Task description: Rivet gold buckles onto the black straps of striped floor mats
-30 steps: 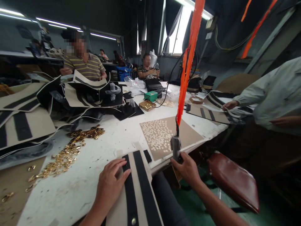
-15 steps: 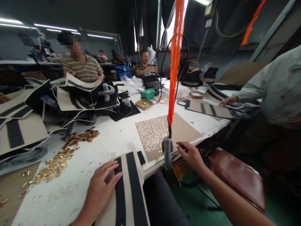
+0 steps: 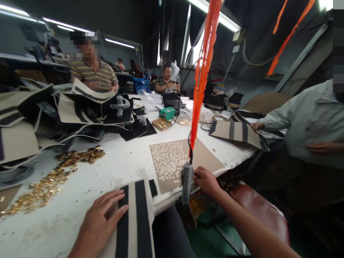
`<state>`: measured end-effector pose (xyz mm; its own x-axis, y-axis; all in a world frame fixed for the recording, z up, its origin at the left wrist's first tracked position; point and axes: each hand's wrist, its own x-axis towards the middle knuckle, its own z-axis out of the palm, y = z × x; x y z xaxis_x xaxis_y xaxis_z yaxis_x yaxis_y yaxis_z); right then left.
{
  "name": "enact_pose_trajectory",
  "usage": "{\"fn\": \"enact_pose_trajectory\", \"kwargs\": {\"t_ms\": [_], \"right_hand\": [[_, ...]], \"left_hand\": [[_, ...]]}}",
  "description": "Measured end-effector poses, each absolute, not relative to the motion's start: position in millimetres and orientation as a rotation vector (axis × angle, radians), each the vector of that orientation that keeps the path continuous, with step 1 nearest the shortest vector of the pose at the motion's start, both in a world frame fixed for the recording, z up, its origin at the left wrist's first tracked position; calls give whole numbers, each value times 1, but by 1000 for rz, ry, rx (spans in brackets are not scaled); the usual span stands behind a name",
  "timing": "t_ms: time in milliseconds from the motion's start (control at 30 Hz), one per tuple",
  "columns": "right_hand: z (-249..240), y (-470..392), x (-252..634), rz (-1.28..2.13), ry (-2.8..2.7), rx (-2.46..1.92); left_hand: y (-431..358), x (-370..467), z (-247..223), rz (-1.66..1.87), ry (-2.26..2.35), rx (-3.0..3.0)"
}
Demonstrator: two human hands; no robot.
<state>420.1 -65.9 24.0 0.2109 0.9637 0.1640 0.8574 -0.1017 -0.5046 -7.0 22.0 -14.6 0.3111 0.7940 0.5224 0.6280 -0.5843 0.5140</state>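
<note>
Fingers (image 3: 116, 195) of the L hand (image 3: 98, 216) lie spread, thumb set apart from index w/ a gap btwn, tips on the nearer black stripe (image 3: 123, 224) of a beige panel (image 3: 132, 218). Palm faces down; wrist and forearm run back to the bottom edge of the view. The panel lies flat at the near edge of the white table (image 3: 120, 163), its far end just beside a short black pc (image 3: 153, 187).

R hand (image 3: 207, 181), knuckles up, has fingers bent toward a grey cylindrical tool (image 3: 187, 182); tips are partly hidden beside it, so can't tell whether they pinch or merely touch. R forearm slants in from lower R, wrist approx straight. Tool hangs nearly upright at the table edge from a black cable and an orange cord (image 3: 203, 71).

Just beyond: a brown sheet (image 3: 205, 156) w/ pale round pcs (image 3: 170, 161) scattered over its L half. Gold clasps (image 3: 49, 184) trail along the table's L side, near stacked striped panels (image 3: 90, 111). Farther back, a small box of gold pcs (image 3: 161, 124) sits next to a green box (image 3: 167, 113).

At R, a co-worker in a grey sleeve (image 3: 282, 105) grips another striped panel (image 3: 231, 130).
</note>
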Motion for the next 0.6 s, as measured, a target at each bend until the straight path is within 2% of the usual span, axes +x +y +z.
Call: {"fn": "enact_pose_trajectory", "kwargs": {"t_ms": [600], "right_hand": [[21, -75, 447, 572, -1755, -1957]], "left_hand": [[9, -6, -9, 1031, 1256, 2303]]}}
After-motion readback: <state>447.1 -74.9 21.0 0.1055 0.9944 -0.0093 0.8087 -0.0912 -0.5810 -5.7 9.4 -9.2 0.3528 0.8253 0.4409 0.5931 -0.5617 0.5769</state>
